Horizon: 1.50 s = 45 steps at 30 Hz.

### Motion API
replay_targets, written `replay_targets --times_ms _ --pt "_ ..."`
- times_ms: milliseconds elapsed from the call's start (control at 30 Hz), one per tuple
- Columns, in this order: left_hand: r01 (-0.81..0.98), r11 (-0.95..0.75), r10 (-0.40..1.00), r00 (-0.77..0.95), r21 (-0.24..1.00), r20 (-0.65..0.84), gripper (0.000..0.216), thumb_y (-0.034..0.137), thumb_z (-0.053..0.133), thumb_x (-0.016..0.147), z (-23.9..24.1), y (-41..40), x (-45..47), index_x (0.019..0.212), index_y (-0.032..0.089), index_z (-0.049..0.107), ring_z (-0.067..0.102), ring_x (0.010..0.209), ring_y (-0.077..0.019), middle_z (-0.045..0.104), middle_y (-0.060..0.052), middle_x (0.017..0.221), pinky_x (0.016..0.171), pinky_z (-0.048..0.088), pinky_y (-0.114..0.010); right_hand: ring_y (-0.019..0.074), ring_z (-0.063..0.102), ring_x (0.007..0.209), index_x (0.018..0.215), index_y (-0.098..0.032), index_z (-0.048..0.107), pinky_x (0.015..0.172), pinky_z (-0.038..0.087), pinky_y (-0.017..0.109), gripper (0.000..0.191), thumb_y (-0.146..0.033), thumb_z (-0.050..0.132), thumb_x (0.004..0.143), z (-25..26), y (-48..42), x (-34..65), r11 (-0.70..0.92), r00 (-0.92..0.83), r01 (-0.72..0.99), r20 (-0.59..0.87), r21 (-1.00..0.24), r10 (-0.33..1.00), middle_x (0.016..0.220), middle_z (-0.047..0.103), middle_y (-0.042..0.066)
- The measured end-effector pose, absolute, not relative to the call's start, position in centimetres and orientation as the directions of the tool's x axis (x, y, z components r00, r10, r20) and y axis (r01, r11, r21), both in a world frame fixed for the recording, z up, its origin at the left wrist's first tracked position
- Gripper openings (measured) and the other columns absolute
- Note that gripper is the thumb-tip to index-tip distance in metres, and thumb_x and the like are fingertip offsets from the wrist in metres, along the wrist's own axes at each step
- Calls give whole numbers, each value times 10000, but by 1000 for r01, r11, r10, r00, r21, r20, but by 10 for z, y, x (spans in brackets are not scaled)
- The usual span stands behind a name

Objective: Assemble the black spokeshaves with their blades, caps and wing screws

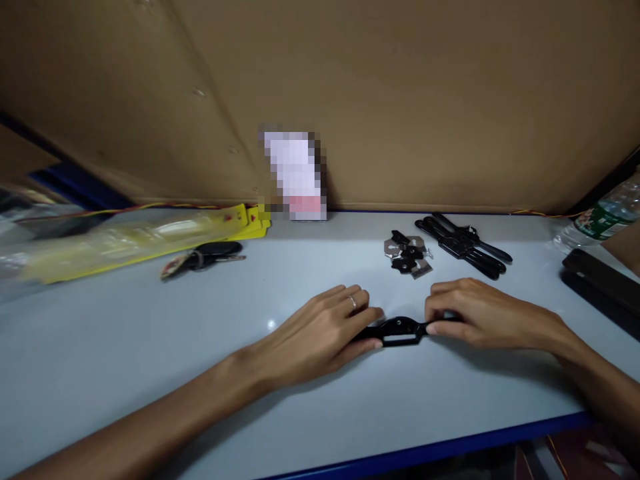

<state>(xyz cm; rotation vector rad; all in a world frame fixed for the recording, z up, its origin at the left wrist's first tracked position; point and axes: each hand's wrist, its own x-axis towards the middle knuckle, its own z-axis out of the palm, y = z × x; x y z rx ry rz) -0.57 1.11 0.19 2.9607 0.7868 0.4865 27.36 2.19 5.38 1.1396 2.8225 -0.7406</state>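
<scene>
Two hands: both on one black tool frame point(399, 326), the left hand point(327, 327) at its left end and the right hand point(467, 313) at its right.
Frame's place: low over or on the pale tabletop point(175, 393), between the hands; whether it touches the surface I cannot tell.
Long axis: side to side, nearly level across the view, the right end slightly farther away.
Nearer hand: neither, since each covers a handle and the middle section lies bare between them.
Left grip: thumb and fingers closed together on the left handle, a ring on one finger.
Right grip: thumb and curled fingers pinched on the right handle, just beside the middle section.
Frame's look: dark and glossy, with an arched far edge, a long narrow slot along the near edge with the pale surface showing through, and a small bright round spot in the middle, screw or hole unclear.
Loose parts: a cluster of small black and metal pieces point(412, 253) beyond the frame, somewhat nearer the right hand, touching neither.
Other frames: several similar black frames point(453, 245) bunched together, slanting, just right of that cluster.
</scene>
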Motion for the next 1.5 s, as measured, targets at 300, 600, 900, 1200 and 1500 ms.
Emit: replay_targets --times_ms 300,600,900,1200,1500 --pt "460 -883 467 835 96 291 337 396 381 1082 1 8 -5 1154 175 624 588 732 -189 635 -44 879 661 488 -333 237 629 855 1404 -205 605 756 451 359 433 -255 448 1003 19 60 283 456 -420 860 190 -227 887 1061 664 103" --pt "454 -880 475 831 140 290 316 378 388 1078 3 7 -5 1159 176 616 596 731 -198 633 -43 875 642 487 -338 194 588 753 1287 -234 707 670 395 330 408 -227 416 1001 24 47 277 561 -557 819 68 -122 828 972 641 89" --pt "456 -878 479 834 146 275 249 324 466 1047 4 6 -4 1172 176 622 596 721 -187 640 -41 869 642 494 -333 211 602 835 1160 -230 695 717 412 322 284 -324 651 896 39 45 283 490 -523 828 -57 -274 851 1022 655 57" --pt "467 -874 485 834 132 263 275 330 406 1073 4 7 -5 1160 182 620 594 720 -183 637 -39 873 647 481 -324 188 559 791 931 -216 579 679 371 302 183 -285 701 813 43 45 285 411 -490 834 -150 -369 859 928 635 26" --pt "454 -885 465 840 105 280 250 304 438 1061 5 6 -5 1180 177 617 594 718 -181 635 -39 889 645 494 -322 154 529 643 868 -226 574 610 346 282 53 -252 602 831 57 50 303 394 -495 802 -131 -449 859 685 618 -28"
